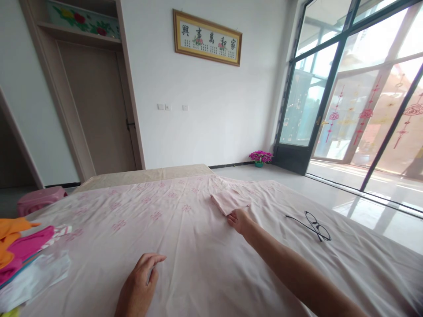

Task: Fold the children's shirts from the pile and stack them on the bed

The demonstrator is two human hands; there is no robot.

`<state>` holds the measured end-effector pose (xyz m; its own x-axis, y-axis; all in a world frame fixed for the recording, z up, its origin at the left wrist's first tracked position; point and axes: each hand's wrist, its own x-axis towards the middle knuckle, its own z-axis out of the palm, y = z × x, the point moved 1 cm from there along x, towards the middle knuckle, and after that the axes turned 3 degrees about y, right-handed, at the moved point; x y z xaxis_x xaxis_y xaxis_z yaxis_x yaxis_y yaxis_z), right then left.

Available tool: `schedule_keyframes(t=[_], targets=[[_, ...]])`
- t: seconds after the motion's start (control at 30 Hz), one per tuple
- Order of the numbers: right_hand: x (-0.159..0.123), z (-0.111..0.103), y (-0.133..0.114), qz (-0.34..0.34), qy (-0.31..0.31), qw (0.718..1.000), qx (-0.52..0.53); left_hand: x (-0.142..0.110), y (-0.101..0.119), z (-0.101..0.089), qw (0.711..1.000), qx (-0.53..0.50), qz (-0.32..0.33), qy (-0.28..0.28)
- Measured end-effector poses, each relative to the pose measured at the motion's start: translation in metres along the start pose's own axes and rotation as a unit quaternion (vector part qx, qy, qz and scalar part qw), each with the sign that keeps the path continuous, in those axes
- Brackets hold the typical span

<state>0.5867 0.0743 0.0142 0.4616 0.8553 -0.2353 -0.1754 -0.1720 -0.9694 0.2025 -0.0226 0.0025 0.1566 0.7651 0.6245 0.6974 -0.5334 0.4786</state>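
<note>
Cloth (pixel 231 201), pale pink, folded, laid on flower-patterned bedsheet (pixel 194 277), beyond both hands. Near edge touched by right hand (pixel 238 220), fingers curled together; whether edge is pinched cannot be told. Left hand (pixel 140 277) held low at near side of bedsheet; fingers half-bent, thumb apart, nothing grasped. Black-framed eyeglasses (pixel 317 227) set down right of cloth. Clothes pile (pixel 31 245), orange, magenta and white, heaped far left. Framed calligraphy (pixel 208 37) hung on wall (pixel 205 136).
</note>
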Motion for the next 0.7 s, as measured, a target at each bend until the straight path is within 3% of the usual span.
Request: schedule_keyframes(t=[0.13, 0.23, 0.3, 0.37, 0.43, 0.5, 0.7], targets=[[-0.021, 0.007, -0.004, 0.023, -0.064, 0.997, -0.023, 0.0, -0.001, 0.001, 1.0, -0.005, -0.006, -0.011], [-0.016, 0.011, -0.032, -0.13, -0.087, 0.976, -0.153, -0.001, -0.003, 0.003, 1.0, -0.017, -0.008, -0.024], [-0.005, 0.012, -0.053, -0.264, -0.038, 0.916, -0.299, -0.001, -0.004, 0.003, 0.999, -0.023, -0.015, -0.03], [0.011, 0.013, -0.063, -0.319, 0.012, 0.842, -0.434, -0.001, -0.003, 0.003, 0.999, -0.028, -0.025, -0.035], [0.028, 0.013, -0.061, -0.321, 0.028, 0.782, -0.534, -0.001, -0.001, 0.003, 0.998, -0.033, -0.035, -0.046], [0.042, 0.013, -0.051, -0.299, 0.021, 0.749, -0.591, 0.0, 0.001, 0.002, 0.996, -0.037, -0.044, -0.065], [0.066, 0.011, -0.024, -0.244, -0.012, 0.729, -0.64, 0.004, 0.009, 0.0, 0.991, -0.026, -0.063, -0.114]])
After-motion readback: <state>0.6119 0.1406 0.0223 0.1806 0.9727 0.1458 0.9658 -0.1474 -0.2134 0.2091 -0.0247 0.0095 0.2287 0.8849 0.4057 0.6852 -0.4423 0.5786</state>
